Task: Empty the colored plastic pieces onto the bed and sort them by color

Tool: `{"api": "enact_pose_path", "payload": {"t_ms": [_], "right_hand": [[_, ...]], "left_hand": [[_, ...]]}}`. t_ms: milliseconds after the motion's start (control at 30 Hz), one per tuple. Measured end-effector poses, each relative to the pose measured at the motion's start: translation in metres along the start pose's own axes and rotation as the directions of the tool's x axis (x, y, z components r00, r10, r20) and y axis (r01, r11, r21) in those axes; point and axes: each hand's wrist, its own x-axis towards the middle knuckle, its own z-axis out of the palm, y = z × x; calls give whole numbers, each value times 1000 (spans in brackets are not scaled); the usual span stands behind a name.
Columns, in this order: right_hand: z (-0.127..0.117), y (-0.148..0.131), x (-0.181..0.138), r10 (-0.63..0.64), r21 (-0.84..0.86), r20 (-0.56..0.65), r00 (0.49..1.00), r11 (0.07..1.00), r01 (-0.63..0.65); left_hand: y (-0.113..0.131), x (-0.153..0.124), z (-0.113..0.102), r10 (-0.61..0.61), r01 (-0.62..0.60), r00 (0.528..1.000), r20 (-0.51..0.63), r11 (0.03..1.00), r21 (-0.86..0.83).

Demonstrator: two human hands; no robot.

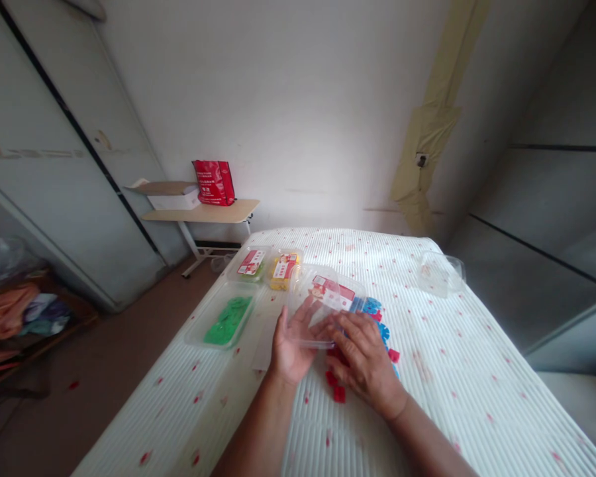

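A clear plastic container with a red-and-white label is tilted above the table, in the grip of my left hand. The fingers of that hand show through the clear plastic. My right hand is curled at the container's front right edge, over a heap of small plastic pieces. Whatever lies within its fingers is hidden. Red pieces stick out below the right hand, and blue notched pieces lie just beyond it.
Left of my hands stands an uncovered clear box with green pieces. Behind it are labelled boxes with light green and yellow contents. Another clear container sits at the right edge of the striped tablecloth. A side table holds a red bag.
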Motion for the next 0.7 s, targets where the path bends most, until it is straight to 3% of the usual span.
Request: {"api": "enact_pose_path", "payload": {"t_ms": [133, 233, 300, 367, 500, 600, 700], "right_hand": [[4, -7, 4, 48, -18, -7, 999, 999, -48], [-9, 2, 9, 67, -18, -46, 997, 997, -68], [-25, 19, 16, 112, -59, -99, 989, 991, -118], [-40, 46, 24, 165, -140, -130, 978, 973, -183], [-53, 123, 28, 203, -331, -50, 978, 920, -208], [-45, 178, 17, 218, -415, 64, 974, 893, -173], [-35, 214, 2, 287, -483, 173, 942, 859, -173]], "left_hand": [[-2, -2, 5, 0, 0, 1000, -9, 999, 37], [-1, -2, 8, 16, -12, 999, -41, 994, 106], [-1, 0, 6, 89, -70, 992, -92, 979, 193], [-1, 3, 2, 210, -152, 965, -156, 935, 319], [-2, 9, -7, 422, -246, 880, -219, 797, 551], [-2, 10, -10, 459, -237, 859, -227, 749, 618], [-3, 10, -12, 451, -221, 863, -225, 740, 636]]}}
